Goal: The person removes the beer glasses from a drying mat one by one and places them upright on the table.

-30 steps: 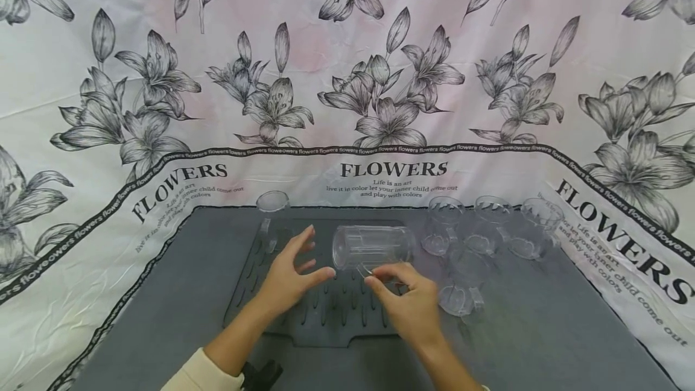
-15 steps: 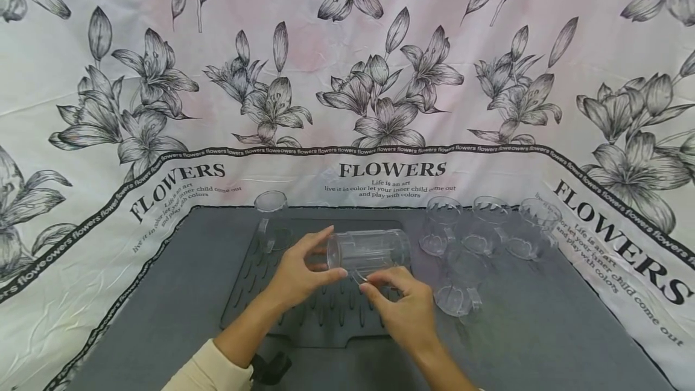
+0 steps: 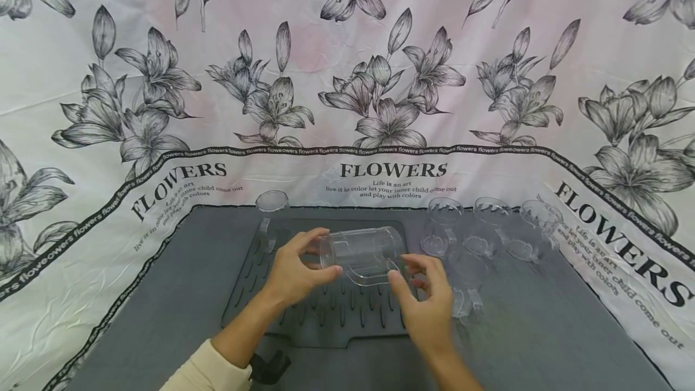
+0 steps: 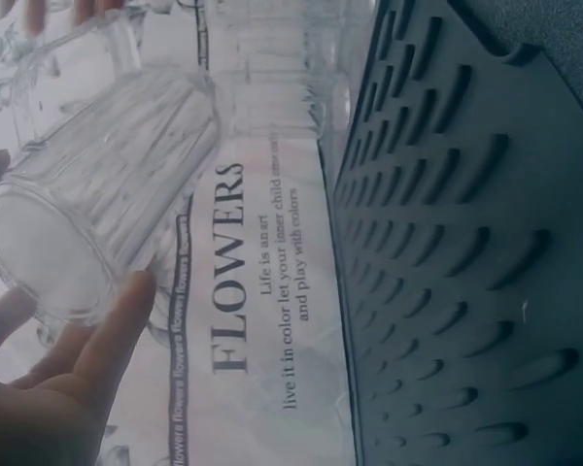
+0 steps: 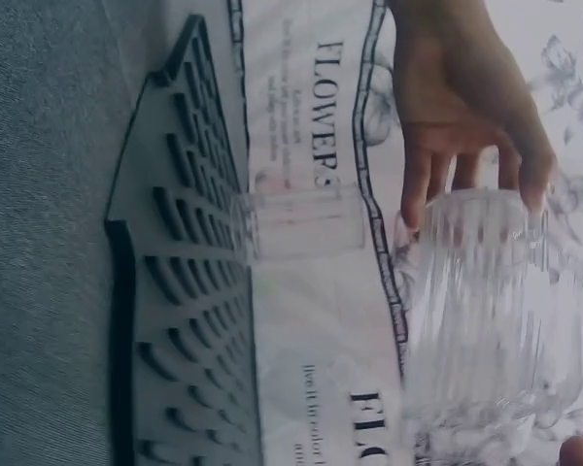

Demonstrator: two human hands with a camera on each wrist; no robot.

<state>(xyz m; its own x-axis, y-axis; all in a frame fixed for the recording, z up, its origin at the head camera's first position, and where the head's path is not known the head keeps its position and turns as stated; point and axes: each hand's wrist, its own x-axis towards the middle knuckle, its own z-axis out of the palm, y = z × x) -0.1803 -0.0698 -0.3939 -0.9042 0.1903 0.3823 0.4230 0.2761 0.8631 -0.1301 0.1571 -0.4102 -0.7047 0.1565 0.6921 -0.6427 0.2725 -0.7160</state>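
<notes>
A clear ribbed mug [image 3: 362, 253] is held sideways above the black drying mat [image 3: 320, 329]. Its handle [image 3: 365, 279] is turned toward me and its mouth points right. My left hand [image 3: 290, 275] grips the base end between thumb and fingers; the left wrist view shows the fingertips around the round bottom [image 4: 51, 254]. Beside the mouth and handle, my right hand [image 3: 429, 303] has its thumb and fingers spread apart. A gap separates its fingers [image 4: 63, 12] from the mug in the left wrist view.
Another clear mug [image 3: 272, 203] stands upright at the mat's back left corner. Several similar mugs stand on the grey table [image 3: 548, 318] to the right, three along the back, including one mug [image 3: 532, 228] at the far right. Flowered cloth [image 3: 391, 107] hangs behind.
My left hand has moved in and taken hold of the mug's base. My right hand has let go of the handle and drawn right, and the mug has shifted slightly left and tilted.
</notes>
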